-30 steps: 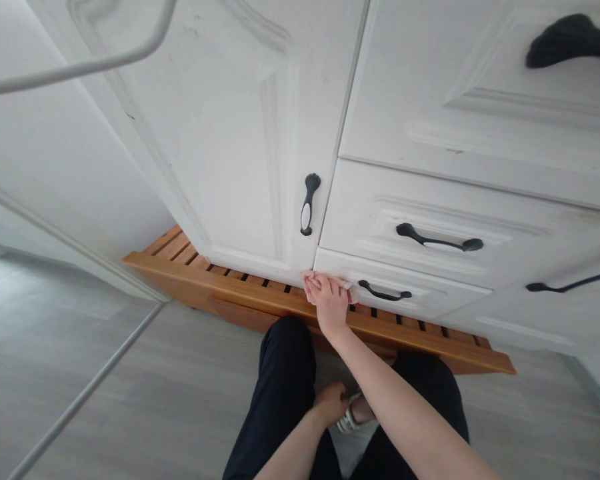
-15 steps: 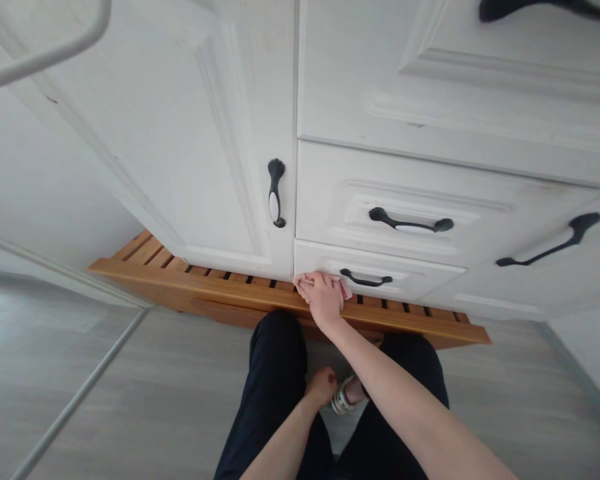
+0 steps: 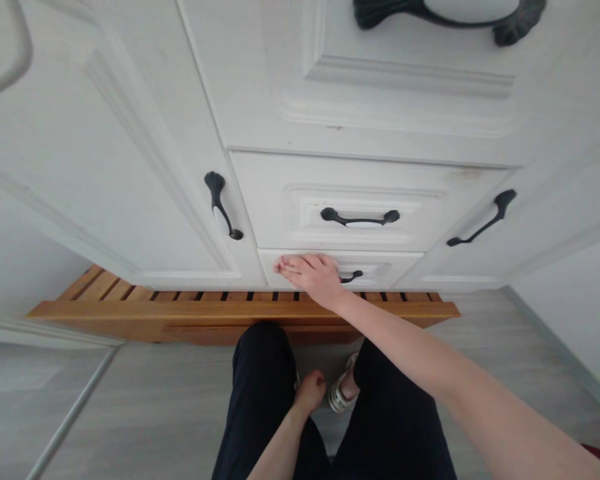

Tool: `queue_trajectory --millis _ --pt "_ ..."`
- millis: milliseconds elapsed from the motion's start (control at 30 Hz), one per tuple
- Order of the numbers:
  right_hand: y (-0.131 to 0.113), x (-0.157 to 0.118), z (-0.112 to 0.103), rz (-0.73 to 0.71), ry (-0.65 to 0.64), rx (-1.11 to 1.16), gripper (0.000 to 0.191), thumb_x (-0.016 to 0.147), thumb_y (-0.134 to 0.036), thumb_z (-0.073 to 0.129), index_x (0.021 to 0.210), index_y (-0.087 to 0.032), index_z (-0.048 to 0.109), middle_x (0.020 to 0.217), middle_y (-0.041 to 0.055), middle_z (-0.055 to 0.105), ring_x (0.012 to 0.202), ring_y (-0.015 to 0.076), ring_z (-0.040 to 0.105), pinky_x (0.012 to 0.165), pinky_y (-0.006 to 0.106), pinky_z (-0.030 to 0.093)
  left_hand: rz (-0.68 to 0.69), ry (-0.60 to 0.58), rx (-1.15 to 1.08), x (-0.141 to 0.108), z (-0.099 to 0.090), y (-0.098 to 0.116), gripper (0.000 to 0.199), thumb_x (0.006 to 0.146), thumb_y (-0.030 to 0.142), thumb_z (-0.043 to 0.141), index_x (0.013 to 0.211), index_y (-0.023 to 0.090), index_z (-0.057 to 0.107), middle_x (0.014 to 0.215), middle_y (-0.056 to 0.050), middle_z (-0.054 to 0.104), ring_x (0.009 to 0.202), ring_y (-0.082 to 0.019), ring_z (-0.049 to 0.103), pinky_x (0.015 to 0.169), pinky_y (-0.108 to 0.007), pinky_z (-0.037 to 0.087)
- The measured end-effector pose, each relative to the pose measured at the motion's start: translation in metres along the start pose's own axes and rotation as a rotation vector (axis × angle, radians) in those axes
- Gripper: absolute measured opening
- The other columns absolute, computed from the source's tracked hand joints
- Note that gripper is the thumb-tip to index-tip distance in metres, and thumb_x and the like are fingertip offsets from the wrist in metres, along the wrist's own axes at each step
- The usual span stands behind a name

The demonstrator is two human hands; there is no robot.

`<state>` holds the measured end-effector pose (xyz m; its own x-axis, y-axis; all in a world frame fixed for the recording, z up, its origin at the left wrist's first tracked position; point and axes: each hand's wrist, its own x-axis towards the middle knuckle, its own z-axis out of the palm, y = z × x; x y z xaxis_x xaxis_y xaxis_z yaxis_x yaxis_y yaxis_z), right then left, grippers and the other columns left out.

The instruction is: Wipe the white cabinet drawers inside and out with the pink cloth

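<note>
My right hand [image 3: 314,277] is pressed flat-on against the left part of the lowest white drawer front [image 3: 380,267], its fingers together over a white and red cloth that is now almost wholly hidden beneath them. Just right of the hand is this drawer's dark handle [image 3: 356,274], partly covered. Between my knees hangs my left hand [image 3: 311,392], curled closed with nothing visible in it, near the left leg. Above the right hand, the middle drawer [image 3: 300,233] is closed.
A slatted wooden ledge [image 3: 145,310] runs below the cabinet, just in front of my knees. Doors with dark handles flank the drawers, the left handle [image 3: 223,205] being nearest. A large handle [image 3: 450,13] juts out at the top. A pale metal rod [image 3: 75,413] is at lower left.
My view has shifted to the right. The right hand has moved up from the drawer's lower edge onto its front, covering the cloth. My left hand stays curled between the knees.
</note>
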<state>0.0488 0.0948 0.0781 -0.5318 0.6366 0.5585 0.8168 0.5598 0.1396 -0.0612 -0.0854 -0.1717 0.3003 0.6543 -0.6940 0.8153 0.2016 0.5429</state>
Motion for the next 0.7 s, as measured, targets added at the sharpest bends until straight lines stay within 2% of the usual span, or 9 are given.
queue_trajectory --millis 100,267,367,500,600,700 --pt "0.038 -0.045 -0.015 -0.054 0.130 -0.125 0.020 0.099 -0.029 0.063 0.114 -0.038 0.073 0.120 -0.0069 0.074 0.107 0.0177 0.053 0.088 0.036 0.032 0.024 -0.003 -0.033 0.006 0.005 -0.006 0.027 0.099 0.038 0.060 0.114 0.017 0.065 0.118 -0.007 0.069 0.114 -0.021 0.064 0.104 -0.046 0.049" --pt "0.086 -0.102 -0.041 0.000 0.173 -0.289 0.025 0.093 -0.024 0.069 0.109 -0.042 0.076 0.112 -0.0041 0.074 0.105 0.0197 0.051 0.091 0.037 0.032 0.031 -0.002 -0.048 0.010 0.012 -0.012 0.026 0.098 0.037 0.061 0.113 0.017 0.066 0.118 -0.007 0.069 0.113 -0.021 0.064 0.104 -0.047 0.049" --pt "0.107 -0.144 -0.049 0.162 0.147 -0.350 0.020 0.093 -0.025 0.068 0.101 -0.039 0.079 0.108 0.0005 0.072 0.106 0.0215 0.050 0.093 0.036 0.035 0.035 0.011 -0.048 0.010 0.013 -0.015 0.026 0.098 0.036 0.061 0.115 0.017 0.066 0.119 -0.007 0.069 0.114 -0.021 0.065 0.104 -0.047 0.049" --pt "0.125 -0.199 -0.062 0.480 0.087 -0.295 0.022 0.089 -0.017 0.062 0.101 -0.026 0.079 0.111 0.0097 0.064 0.105 0.0245 0.052 0.092 0.040 0.043 0.039 0.019 -0.052 0.012 0.014 -0.018 0.024 0.098 0.034 0.061 0.114 0.016 0.066 0.117 -0.006 0.070 0.112 -0.021 0.065 0.103 -0.046 0.050" --pt "0.125 -0.206 -0.076 0.649 0.264 -0.182 0.030 0.083 -0.012 0.057 0.104 -0.022 0.076 0.113 0.0114 0.059 0.106 0.0263 0.054 0.093 0.047 0.047 0.029 0.015 -0.034 0.015 0.016 -0.018 0.023 0.098 0.034 0.062 0.111 0.016 0.067 0.116 -0.006 0.070 0.112 -0.021 0.065 0.103 -0.046 0.050" --pt "0.116 -0.184 -0.080 0.761 0.480 -0.145 0.044 0.084 -0.014 0.054 0.124 -0.024 0.069 0.124 0.0132 0.053 0.117 0.0295 0.052 0.098 0.054 0.047 0.018 0.000 0.005 0.016 0.018 -0.019 0.022 0.098 0.035 0.062 0.108 0.016 0.067 0.113 -0.006 0.070 0.111 -0.021 0.065 0.103 -0.046 0.050"
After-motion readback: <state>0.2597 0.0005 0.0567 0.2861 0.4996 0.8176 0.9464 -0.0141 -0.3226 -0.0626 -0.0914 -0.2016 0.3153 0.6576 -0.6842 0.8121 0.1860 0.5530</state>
